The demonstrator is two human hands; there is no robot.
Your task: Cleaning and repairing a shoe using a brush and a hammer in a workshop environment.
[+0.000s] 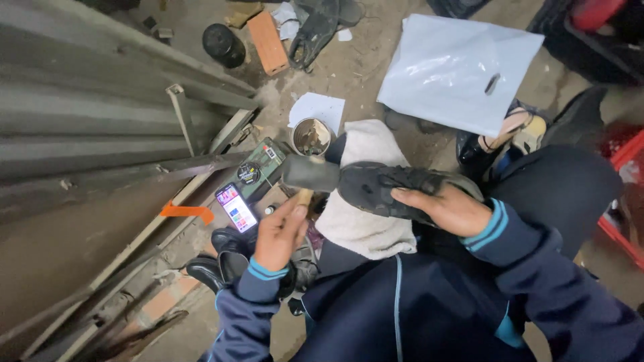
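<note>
My left hand (278,234) grips the wooden handle of a hammer (310,173), whose dark head sits right at the toe of a black shoe (392,191). The shoe lies sole up on a white cloth (362,228) spread over my knee. My right hand (448,209) presses down on the shoe's sole near the heel and holds it steady. Both arms are in dark blue sleeves with light blue cuffs.
A phone (236,206) with a lit screen lies on the ground at left, beside a green box (261,167) and a small tin (312,136) of bits. Grey corrugated sheets (87,134) fill the left. A white plastic bag (459,67), a brick (267,41) and other shoes (225,258) lie around.
</note>
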